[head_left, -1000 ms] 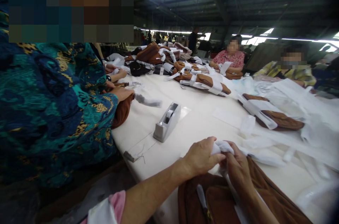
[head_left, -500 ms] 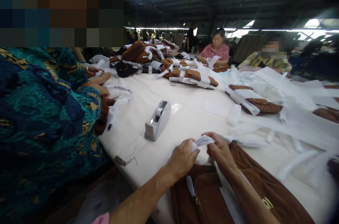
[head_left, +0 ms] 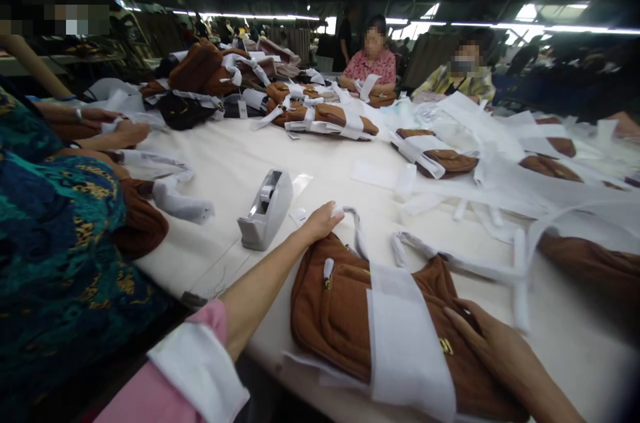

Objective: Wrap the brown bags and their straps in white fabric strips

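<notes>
A brown corduroy handbag [head_left: 345,326] lies flat before me, a white paper band [head_left: 403,336] around its middle. Its strap [head_left: 357,230] is wrapped in white paper, and my left hand [head_left: 323,220] is closed on it at the bag's upper left corner. My right hand [head_left: 483,336] rests on the bag's right part beside the gold-coloured emblem [head_left: 446,346], fingers stretched out and gripping nothing. The loose right part of the wrapped strap [head_left: 465,266] trails over the table. Left of my left hand stands a grey tape dispenser [head_left: 265,213].
A co-worker in a patterned blue-green garment [head_left: 60,243] handles another brown bag [head_left: 137,220] on the left. Several wrapped bags [head_left: 320,118] are heaped at the back of the white table [head_left: 220,156]. Two people sit across. White paper [head_left: 545,190] and a brown bag [head_left: 595,270] lie right.
My hands, close together at the wrapped strap before, are now apart. The right one has let go and moved down onto the bag's right side. The view has shifted rightward and the bag shows more fully.
</notes>
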`<action>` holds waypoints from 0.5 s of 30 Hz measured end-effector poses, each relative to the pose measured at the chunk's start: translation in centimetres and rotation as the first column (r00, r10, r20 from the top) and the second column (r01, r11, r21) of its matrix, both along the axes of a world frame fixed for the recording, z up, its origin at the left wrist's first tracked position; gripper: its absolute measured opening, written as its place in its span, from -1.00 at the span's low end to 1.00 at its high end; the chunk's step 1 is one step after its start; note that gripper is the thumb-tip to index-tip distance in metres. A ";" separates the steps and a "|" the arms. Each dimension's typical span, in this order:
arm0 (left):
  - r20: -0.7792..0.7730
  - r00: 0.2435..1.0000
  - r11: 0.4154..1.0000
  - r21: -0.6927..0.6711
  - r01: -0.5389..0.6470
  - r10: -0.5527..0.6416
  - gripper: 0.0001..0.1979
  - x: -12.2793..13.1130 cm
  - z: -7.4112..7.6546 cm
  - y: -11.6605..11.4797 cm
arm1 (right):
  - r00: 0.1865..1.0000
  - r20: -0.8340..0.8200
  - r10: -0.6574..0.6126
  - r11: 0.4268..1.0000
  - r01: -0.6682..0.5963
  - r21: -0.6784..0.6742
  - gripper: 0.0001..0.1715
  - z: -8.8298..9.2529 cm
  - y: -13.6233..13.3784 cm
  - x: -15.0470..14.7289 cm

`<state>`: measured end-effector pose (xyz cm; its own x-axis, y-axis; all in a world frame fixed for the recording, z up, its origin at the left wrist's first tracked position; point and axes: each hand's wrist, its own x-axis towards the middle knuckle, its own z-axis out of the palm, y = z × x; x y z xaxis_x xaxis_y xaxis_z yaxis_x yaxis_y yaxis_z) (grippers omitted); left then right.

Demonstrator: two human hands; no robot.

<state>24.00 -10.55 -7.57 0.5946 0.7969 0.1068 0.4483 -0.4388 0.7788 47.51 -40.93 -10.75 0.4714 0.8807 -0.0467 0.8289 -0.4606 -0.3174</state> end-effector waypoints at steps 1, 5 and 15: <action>-0.032 0.999 1.000 0.020 0.001 -0.001 -0.52 0.4 0.1 0.0 | 1.000 0.029 -0.009 1.000 0.008 0.022 -0.48 0.2 -0.7 -0.5; -0.072 0.996 0.989 0.133 0.066 -0.057 -0.51 -0.6 2.6 -3.6 | 0.986 0.146 -0.081 0.959 0.038 0.280 -0.46 2.2 -2.9 -2.7; -0.347 0.809 0.650 0.483 0.587 -0.474 -0.47 -7.7 2.3 -16.5 | 0.800 0.435 0.414 0.755 -0.569 0.328 -0.32 1.8 -4.9 -8.2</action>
